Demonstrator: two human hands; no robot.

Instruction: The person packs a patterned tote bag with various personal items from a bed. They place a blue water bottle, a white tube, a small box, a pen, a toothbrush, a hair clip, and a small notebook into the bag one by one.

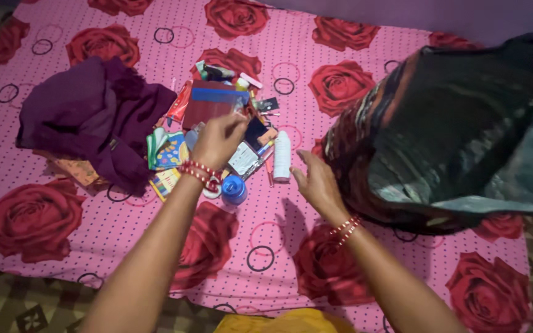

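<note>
The left hand (pixel 217 140) is pinching something small, which I cannot identify, above the pile of small things (pixel 229 132), while the right hand (pixel 317 182) is hovering with released fingers beside the white bottle (pixel 282 155).

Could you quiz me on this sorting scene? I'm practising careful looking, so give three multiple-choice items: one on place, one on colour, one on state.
1. Where does the white bottle lie?
A. between the two hands
B. on the purple cloth
C. on the floor

2. What colour is the cap on the small bottle by the left wrist?
A. yellow
B. blue
C. black

3. How is the right hand?
A. clenched round a bottle
B. tucked under the bag
C. open, holding nothing

Answers: 1 A, it lies on the bedsheet between the left hand and the right; 2 B, the cap is plainly blue; 3 C, its fingers are spread and empty.
</note>
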